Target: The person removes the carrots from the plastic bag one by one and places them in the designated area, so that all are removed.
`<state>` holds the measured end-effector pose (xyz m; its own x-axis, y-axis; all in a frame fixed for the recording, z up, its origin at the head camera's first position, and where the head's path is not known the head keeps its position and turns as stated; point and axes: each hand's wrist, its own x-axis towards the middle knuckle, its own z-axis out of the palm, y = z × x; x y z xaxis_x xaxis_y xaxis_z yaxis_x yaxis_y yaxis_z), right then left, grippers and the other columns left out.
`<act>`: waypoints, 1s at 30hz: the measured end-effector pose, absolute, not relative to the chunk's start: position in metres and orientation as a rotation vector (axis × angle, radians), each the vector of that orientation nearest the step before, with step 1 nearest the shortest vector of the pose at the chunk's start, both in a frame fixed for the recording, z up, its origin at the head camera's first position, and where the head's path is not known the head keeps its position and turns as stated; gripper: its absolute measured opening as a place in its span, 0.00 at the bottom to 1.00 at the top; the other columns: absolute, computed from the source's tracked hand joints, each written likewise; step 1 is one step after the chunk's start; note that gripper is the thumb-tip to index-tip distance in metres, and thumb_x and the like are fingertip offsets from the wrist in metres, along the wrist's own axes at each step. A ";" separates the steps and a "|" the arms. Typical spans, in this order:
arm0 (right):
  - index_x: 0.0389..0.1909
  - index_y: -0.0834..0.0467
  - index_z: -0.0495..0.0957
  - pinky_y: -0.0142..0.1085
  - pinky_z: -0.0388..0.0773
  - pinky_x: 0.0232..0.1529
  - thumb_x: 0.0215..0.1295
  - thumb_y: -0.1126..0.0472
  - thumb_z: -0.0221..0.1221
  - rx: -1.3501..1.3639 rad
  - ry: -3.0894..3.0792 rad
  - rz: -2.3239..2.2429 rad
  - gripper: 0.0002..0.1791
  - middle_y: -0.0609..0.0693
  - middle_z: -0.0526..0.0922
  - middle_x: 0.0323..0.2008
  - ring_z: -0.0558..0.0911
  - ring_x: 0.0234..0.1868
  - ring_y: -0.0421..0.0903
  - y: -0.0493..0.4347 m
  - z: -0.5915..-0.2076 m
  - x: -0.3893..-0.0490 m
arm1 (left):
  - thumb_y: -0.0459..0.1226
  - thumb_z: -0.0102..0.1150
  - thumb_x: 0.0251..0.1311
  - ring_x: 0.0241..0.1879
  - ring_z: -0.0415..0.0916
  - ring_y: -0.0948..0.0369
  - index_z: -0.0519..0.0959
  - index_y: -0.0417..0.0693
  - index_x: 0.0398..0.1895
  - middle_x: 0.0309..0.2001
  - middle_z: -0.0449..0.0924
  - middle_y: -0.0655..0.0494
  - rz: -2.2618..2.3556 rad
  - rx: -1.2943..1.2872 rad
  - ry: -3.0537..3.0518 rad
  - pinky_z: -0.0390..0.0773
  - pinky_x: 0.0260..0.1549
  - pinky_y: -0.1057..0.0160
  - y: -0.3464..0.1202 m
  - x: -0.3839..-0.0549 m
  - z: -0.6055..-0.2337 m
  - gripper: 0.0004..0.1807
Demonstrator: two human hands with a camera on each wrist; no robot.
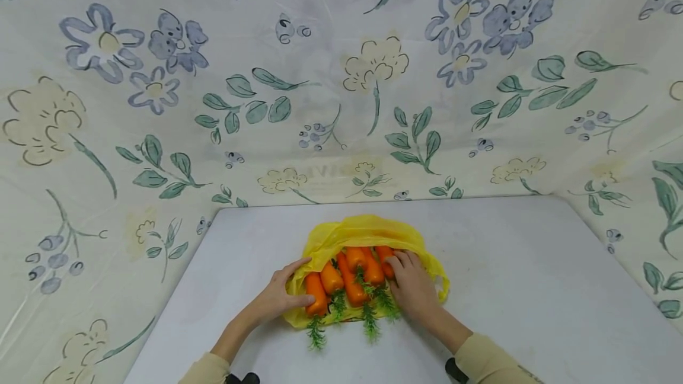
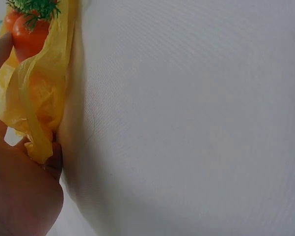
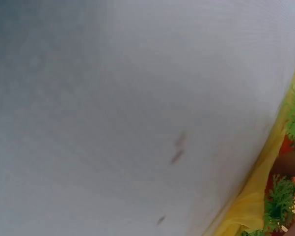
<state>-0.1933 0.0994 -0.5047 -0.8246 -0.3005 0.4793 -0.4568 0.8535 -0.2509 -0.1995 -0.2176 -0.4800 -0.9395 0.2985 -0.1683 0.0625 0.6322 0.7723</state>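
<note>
The half-curled left hand (image 1: 275,297) is gripping the side of the yellow bag (image 1: 368,227); the right hand (image 1: 415,289) is pinching the rightmost carrot (image 1: 388,270). The other carrots (image 1: 353,294) are lying in the bag's mouth, possibly spilling onto the table (image 1: 512,271) if that left grip is slackening

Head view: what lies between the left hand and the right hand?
Orange carrots with green tops, at the open mouth of the yellow bag; it shows in the head view.

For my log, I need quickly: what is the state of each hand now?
Left hand: holding the yellow bag by its side.
Right hand: touching the rightmost carrot; grip cannot be told.
</note>
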 end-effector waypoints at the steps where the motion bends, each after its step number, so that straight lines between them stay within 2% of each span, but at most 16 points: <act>1: 0.51 0.58 0.76 0.44 0.78 0.52 0.54 0.66 0.72 0.560 -2.602 0.523 0.24 0.57 0.78 0.53 0.74 0.56 0.55 0.100 -0.504 -0.193 | 0.52 0.70 0.54 0.67 0.53 0.44 0.59 0.60 0.76 0.74 0.54 0.43 1.206 0.290 2.574 0.57 0.62 0.31 -0.218 -0.199 -0.481 0.47; 5: 0.51 0.58 0.76 0.43 0.80 0.47 0.54 0.66 0.71 0.544 -2.623 0.653 0.23 0.56 0.77 0.51 0.75 0.53 0.54 0.100 -0.502 -0.193 | 0.53 0.70 0.54 0.68 0.52 0.44 0.59 0.60 0.76 0.74 0.54 0.43 1.208 0.280 2.569 0.56 0.62 0.30 -0.218 -0.199 -0.482 0.47; 10: 0.52 0.57 0.77 0.45 0.79 0.49 0.56 0.67 0.69 0.505 -2.655 0.788 0.22 0.57 0.77 0.53 0.77 0.55 0.55 0.102 -0.496 -0.194 | 0.53 0.70 0.54 0.68 0.52 0.44 0.59 0.61 0.76 0.74 0.54 0.43 1.213 0.276 2.574 0.56 0.62 0.30 -0.217 -0.200 -0.481 0.47; 17: 0.54 0.56 0.79 0.44 0.81 0.41 0.58 0.66 0.68 0.477 -2.662 0.873 0.22 0.58 0.78 0.57 0.80 0.53 0.56 0.104 -0.488 -0.192 | 0.53 0.70 0.53 0.67 0.54 0.45 0.59 0.61 0.76 0.74 0.55 0.44 1.221 0.262 2.581 0.58 0.62 0.31 -0.217 -0.200 -0.482 0.47; 30: 0.55 0.55 0.81 0.48 0.79 0.52 0.58 0.66 0.69 0.530 -2.600 1.038 0.22 0.55 0.79 0.60 0.79 0.58 0.56 0.118 -0.480 -0.185 | 0.53 0.70 0.53 0.68 0.54 0.45 0.60 0.62 0.76 0.73 0.55 0.43 1.232 0.234 2.582 0.58 0.62 0.32 -0.216 -0.200 -0.482 0.47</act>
<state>-0.1846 0.1180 -0.4804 -0.8900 -0.2271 0.3955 -0.4371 0.6724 -0.5974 -0.1995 -0.2162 -0.4816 -0.9504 0.2590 -0.1723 0.0290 0.6252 0.7799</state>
